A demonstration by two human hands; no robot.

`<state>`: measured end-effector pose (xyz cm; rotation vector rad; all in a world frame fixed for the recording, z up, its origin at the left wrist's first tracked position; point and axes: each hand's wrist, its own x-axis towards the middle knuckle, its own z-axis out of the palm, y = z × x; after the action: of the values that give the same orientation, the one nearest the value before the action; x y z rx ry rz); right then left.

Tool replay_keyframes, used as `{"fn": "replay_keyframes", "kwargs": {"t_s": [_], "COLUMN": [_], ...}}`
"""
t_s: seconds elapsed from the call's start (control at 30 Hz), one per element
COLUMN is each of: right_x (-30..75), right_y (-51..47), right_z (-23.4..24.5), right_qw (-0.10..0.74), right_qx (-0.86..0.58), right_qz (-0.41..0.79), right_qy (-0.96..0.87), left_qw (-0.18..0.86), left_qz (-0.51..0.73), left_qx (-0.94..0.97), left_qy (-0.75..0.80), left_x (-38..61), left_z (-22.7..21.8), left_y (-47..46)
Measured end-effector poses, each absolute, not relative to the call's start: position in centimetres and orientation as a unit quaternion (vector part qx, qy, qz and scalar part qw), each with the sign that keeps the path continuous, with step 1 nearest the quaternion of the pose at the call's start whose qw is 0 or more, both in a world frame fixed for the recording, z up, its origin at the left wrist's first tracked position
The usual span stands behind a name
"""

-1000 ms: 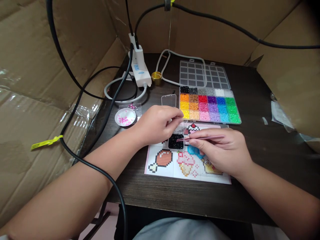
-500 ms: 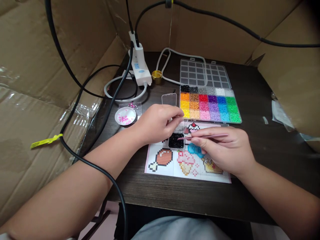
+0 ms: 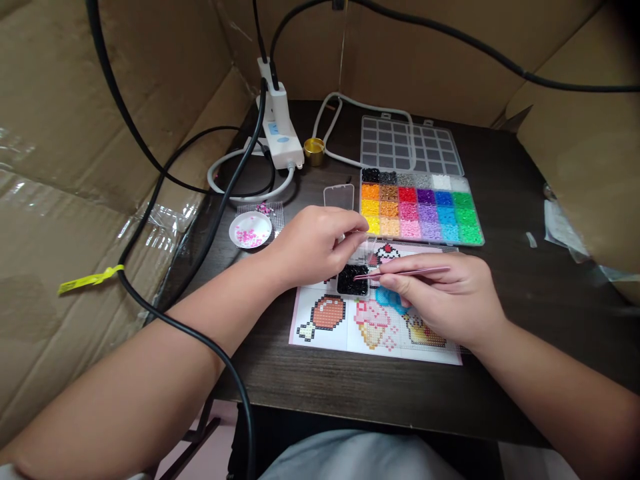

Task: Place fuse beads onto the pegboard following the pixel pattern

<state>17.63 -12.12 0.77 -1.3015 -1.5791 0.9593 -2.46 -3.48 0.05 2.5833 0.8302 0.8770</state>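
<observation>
My right hand (image 3: 445, 290) is closed round pink tweezers (image 3: 415, 272), their tips down among black beads in a small clear box (image 3: 353, 280). Over that box, my left hand (image 3: 325, 240) is bent with thumb and forefinger pinched at the upright clear lid (image 3: 367, 248); the exact grip is partly hidden. Box and hands are above a printed pattern sheet (image 3: 325, 347) with pixel pictures of a drumstick, an ice cream and cakes. A blue see-through piece (image 3: 390, 300) lies on the sheet, partly under my right hand.
Behind the sheet is an open bead case (image 3: 420, 207) sorted by colour. To the left are a white dish (image 3: 250, 230) with pink beads and a clear pegboard (image 3: 276, 217). Farther back stand a gold cup (image 3: 314, 152) and a power strip (image 3: 283, 137). A black cable (image 3: 200, 337) crosses my left forearm.
Both hands stay almost in place. The tweezers' tips have shifted very slightly left within the black beads, and the view has tilted a little.
</observation>
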Motion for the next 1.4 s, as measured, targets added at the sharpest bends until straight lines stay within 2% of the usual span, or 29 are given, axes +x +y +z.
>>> {"fn": "replay_keyframes", "kwargs": {"t_s": [0.43,0.73,0.83,1.07,1.3,1.4], "right_x": [17.9,21.5,22.9,24.7,25.8,26.0], "right_y": [-12.3,-10.9,-10.5,-11.9,-16.0,-17.3], "right_z": [0.8,1.8,2.8,4.0,0.6,-1.0], "right_qw": [0.445,0.593,0.616,0.641,0.622,0.605], "right_qx": [-0.534,-0.528,-0.511,-0.533,-0.622,-0.652], "right_qz": [0.379,0.303,0.266,0.188,0.172,0.202], "right_qy": [-0.61,-0.527,-0.537,-0.519,-0.444,-0.41], "left_qw": [0.15,0.146,0.148,0.152,0.154,0.15], "left_qz": [0.292,0.29,0.274,0.243,0.215,0.205], "left_qx": [0.897,0.896,0.897,0.894,0.895,0.896], "left_qy": [0.296,0.303,0.315,0.344,0.36,0.365], "left_x": [-2.5,-2.5,-2.6,-2.6,-2.5,-2.5], "left_z": [0.2,0.4,0.6,1.1,1.3,1.3], "left_y": [-3.6,-3.3,-3.3,-3.4,-3.4,-3.4]}}
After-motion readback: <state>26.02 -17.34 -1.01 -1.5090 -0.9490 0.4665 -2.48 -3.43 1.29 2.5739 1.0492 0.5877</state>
